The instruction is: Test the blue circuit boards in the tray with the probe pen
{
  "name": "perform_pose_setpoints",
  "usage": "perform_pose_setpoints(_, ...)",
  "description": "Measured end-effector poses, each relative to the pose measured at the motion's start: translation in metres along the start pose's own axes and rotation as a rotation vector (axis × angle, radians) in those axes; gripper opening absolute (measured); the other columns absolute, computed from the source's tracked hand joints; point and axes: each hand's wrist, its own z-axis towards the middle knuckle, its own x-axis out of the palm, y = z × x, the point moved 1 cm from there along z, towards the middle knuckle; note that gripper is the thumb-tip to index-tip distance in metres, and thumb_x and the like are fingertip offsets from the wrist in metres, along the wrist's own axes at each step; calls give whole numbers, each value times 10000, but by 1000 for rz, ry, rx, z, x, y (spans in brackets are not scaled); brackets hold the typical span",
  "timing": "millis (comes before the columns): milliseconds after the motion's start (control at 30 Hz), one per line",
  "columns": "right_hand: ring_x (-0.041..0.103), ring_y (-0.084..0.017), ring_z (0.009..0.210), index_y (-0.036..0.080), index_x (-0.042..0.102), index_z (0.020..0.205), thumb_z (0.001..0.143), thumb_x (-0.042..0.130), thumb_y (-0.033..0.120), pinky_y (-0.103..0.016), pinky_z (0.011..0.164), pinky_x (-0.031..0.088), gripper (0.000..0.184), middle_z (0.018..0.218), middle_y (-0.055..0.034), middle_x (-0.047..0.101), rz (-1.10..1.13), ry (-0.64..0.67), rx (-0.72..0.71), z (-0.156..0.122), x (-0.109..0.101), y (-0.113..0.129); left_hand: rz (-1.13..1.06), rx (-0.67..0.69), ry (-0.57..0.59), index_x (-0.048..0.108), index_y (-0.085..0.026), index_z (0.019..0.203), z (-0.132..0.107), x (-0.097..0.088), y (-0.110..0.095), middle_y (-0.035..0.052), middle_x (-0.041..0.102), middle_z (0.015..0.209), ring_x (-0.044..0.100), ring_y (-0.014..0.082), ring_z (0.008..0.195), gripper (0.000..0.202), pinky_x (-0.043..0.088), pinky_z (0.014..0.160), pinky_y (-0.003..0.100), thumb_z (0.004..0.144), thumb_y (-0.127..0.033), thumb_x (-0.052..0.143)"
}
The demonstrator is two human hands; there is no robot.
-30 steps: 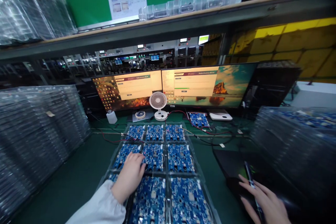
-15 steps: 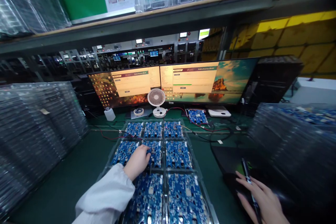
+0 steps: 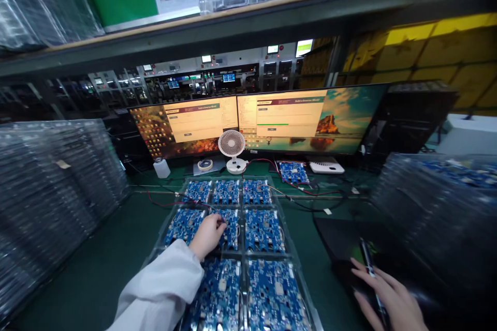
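Note:
A clear plastic tray [image 3: 292, 248] lies on the green bench with several blue circuit boards [image 3: 264, 229] in its pockets. My left hand [image 3: 207, 235] rests on the middle-row board, fingers curled and pinching something small at a red and black wire [image 3: 171, 205]. My right hand [image 3: 390, 300] lies at the lower right on a dark mouse on a black pad [image 3: 341, 240], with a dark pen [image 3: 368, 269] between its fingers.
Two monitors [image 3: 272, 121] stand at the back, with a small white fan [image 3: 232, 150], a white bottle [image 3: 161, 168] and a lone blue board [image 3: 294, 171] before them. Tall stacks of clear trays flank the bench on the left [image 3: 50, 191] and right [image 3: 435, 207].
My left hand has slid forward from the near row to the middle-row board and closed its fingers. My right hand has stayed on the mouse.

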Motion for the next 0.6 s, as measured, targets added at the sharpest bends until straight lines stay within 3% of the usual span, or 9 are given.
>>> perform_pose_setpoints(167, 584, -276, 1036, 277, 529, 1166, 871, 482, 368, -406, 787, 485, 312, 1178, -53, 648, 18, 7, 1, 2, -1, 2, 133, 37, 20, 589, -171, 712, 2, 4, 1, 78, 684, 847, 629, 194, 829, 223, 451, 791, 287, 887, -234, 466)
perform_pose_setpoints(400, 584, -282, 1027, 266, 530, 1157, 872, 468, 353, -417, 772, 499, 305, 1158, -71, 653, 24, 0, -6, 3, -1, 3, 237, 7, 84, 564, -160, 865, 1, 0, -6, 112, 711, 897, 664, 208, 872, 210, 441, 766, 276, 937, -226, 379)
perform_pose_setpoints(600, 583, -283, 1033, 268, 528, 1160, 867, 476, 343, -424, 787, 501, 306, 1169, -75, 647, 36, 12, -6, 1, 2, 1, 257, -3, 75, 568, -186, 789, 1, -6, -6, 80, 711, 839, 657, 209, 801, 226, 410, 686, 274, 926, -270, 409)
